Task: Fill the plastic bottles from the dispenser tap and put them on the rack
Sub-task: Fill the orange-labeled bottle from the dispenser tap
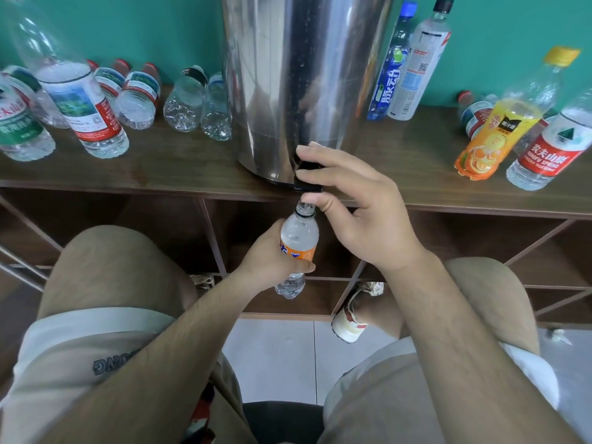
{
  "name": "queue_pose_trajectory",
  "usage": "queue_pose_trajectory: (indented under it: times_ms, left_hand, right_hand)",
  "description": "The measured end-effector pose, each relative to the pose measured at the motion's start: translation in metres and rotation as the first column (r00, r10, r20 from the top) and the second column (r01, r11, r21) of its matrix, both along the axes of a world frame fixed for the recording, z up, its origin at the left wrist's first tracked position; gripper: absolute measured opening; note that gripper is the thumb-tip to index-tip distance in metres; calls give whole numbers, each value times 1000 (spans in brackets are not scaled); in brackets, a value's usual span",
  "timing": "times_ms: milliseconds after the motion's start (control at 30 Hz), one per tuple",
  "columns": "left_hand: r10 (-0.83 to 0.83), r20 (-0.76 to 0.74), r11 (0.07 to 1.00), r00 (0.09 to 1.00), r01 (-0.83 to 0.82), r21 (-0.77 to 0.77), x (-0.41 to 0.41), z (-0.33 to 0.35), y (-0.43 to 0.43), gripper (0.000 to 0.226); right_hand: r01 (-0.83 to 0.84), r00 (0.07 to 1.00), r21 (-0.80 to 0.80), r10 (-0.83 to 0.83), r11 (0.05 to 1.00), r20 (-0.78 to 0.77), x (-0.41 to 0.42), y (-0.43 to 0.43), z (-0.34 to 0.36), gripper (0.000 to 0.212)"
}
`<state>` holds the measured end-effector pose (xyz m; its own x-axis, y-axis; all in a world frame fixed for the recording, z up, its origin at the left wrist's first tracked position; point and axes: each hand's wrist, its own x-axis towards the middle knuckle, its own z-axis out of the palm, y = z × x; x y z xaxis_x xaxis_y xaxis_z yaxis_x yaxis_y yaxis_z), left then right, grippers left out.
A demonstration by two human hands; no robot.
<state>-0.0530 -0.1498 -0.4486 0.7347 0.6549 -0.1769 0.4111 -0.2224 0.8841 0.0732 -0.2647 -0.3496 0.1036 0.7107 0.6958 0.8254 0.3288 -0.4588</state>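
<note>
My left hand (272,254) grips a small clear bottle with an orange Fanta label (298,241), held upright with its open neck right under the black tap (307,174) of the steel dispenser (301,78). My right hand (349,203) is wrapped around the tap, fingers over its lever. The bottle holds some water. The spout itself is hidden behind my fingers.
The dispenser stands on a brown wooden rack top (179,168). Several bottles stand or lie to its left (93,107), and several stand at the right, among them an orange juice bottle (496,129) and a blue one (389,68). Open rack compartments (464,248) lie below, behind my knees.
</note>
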Motion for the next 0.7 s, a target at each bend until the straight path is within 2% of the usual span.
queue_pose_trajectory:
  times_ms: [700]
  left_hand:
    - [-12, -34, 996, 999, 15, 91, 4, -11, 4, 84]
  right_hand:
    - [-38, 999, -19, 38, 999, 5, 9, -6, -1, 27]
